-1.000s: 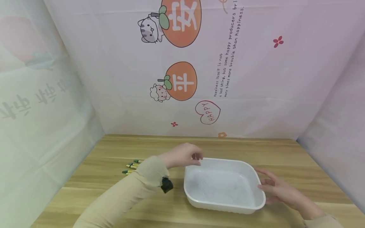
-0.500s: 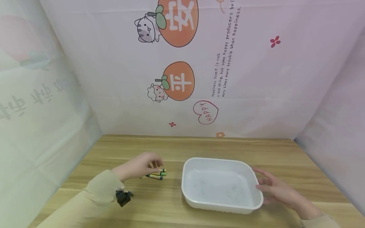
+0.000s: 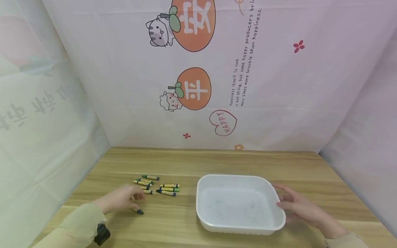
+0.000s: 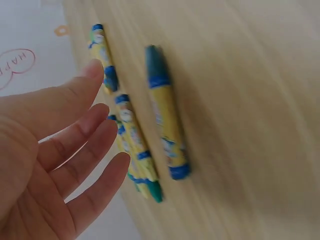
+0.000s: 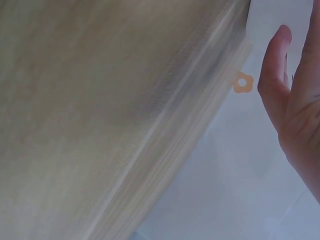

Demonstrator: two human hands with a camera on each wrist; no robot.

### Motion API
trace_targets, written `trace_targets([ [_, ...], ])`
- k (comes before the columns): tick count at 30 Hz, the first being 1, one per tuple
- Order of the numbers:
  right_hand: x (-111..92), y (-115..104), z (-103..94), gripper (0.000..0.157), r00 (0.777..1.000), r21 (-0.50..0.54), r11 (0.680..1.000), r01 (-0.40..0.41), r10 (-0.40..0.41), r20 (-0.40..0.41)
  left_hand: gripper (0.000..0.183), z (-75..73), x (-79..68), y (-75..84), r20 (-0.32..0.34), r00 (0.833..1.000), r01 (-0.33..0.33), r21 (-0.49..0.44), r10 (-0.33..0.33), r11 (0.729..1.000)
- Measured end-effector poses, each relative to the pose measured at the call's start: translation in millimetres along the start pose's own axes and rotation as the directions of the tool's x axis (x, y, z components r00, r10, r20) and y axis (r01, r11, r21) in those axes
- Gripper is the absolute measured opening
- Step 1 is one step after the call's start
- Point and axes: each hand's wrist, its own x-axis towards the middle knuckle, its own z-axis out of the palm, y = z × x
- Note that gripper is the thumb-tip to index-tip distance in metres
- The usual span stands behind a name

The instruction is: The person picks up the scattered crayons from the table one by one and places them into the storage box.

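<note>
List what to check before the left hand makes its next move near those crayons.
1. Left hand free: ok, no crayon visible in it.
2. Lone dark-tipped crayon clear of other crayons: ok, a gap shows.
3. Lone dark-tipped crayon unobstructed in the head view: not ok, left hand partly covers it.
4. White tray upright: ok, no crayons inside.
5. Right hand gripping tray firmly: cannot tell, though it touches the side.

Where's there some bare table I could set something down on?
Bare table lies between the crayons and the white tub, behind the tub up to the printed backdrop, and right of the right hand. It's crowded at the left hand, with crayons scattered beside it.
</note>
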Motion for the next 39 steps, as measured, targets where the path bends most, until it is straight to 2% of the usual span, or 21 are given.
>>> trace_targets([
  [8, -0.9, 1.1, 0.7, 0.054, 1.000, 0.009, 1.000, 0.013, -0.013, 0.011, 0.027, 11.7, -12.8, -17.2, 0.033, 0.999, 0.019, -0.026, -0.018, 0.999],
  [12, -0.8, 2.5, 1.1, 0.054, 1.000, 0.006, 1.000, 0.018, -0.018, 0.014, 0.024, 15.5, -14.6, -20.9, 0.027, 1.000, 0.015, -0.001, -0.015, 1.000],
  [22, -1.6, 2.8, 0.1, 0.054, 0.999, 0.015, 1.000, 0.025, -0.026, 0.023, 0.026, 18.0, -13.3, -24.9, 0.020, 0.999, 0.031, 0.001, -0.031, 1.000],
  [33, -2.4, 3.7, -1.0, 0.054, 0.998, 0.018, 0.999, 0.047, -0.048, 0.039, 0.017, 23.1, -8.1, -32.2, 0.039, 0.999, -0.015, -0.107, 0.019, 0.994],
  [39, -2.9, 3.4, -1.0, 0.053, 0.999, 0.000, 0.999, 0.032, -0.032, 0.020, 0.014, 21.9, -6.2, -28.4, 0.051, 0.999, 0.005, -0.123, 0.002, 0.992],
])
